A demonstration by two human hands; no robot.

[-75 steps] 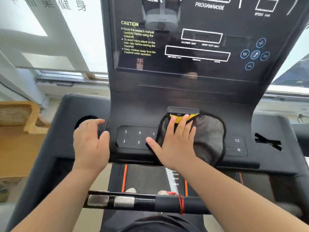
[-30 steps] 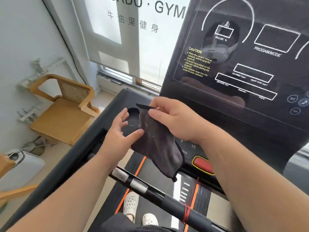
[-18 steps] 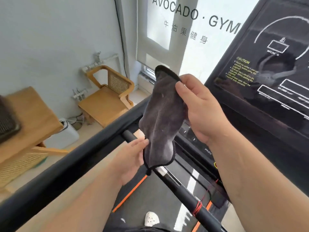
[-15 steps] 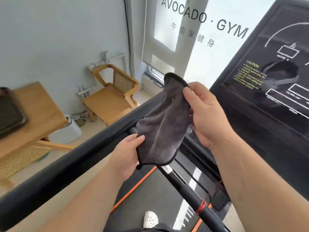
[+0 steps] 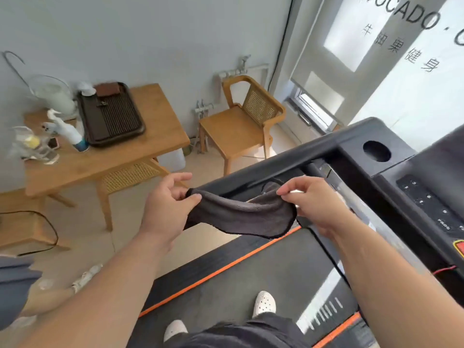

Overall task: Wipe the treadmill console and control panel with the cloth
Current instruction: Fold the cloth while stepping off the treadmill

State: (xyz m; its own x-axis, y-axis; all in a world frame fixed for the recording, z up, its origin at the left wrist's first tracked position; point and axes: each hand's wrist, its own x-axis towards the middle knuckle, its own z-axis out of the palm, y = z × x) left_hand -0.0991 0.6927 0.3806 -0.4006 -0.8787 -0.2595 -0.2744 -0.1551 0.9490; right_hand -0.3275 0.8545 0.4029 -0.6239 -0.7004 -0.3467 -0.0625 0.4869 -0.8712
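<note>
Head view showed your left hand [image 5: 167, 209] and right hand [image 5: 310, 204] each pinching an end of the cloth [image 5: 241, 217], its long axis stretched left-right mid-frame, with the control panel [image 5: 426, 204] lying off right, nearer your right hand.

single head-worn camera, looking down and to the left from a standing spot on a treadmill.

wide-angle view, close over both forearms, with the left hand [image 5: 167, 208] and right hand [image 5: 316, 204] near centre frame. the control panel [image 5: 429, 204] sits at the right edge, the belt [image 5: 251, 280] and shoes below, a wooden table [image 5: 105, 156] and chair [image 5: 247, 121] farther off at upper left. there is no second view to overlap.
</note>
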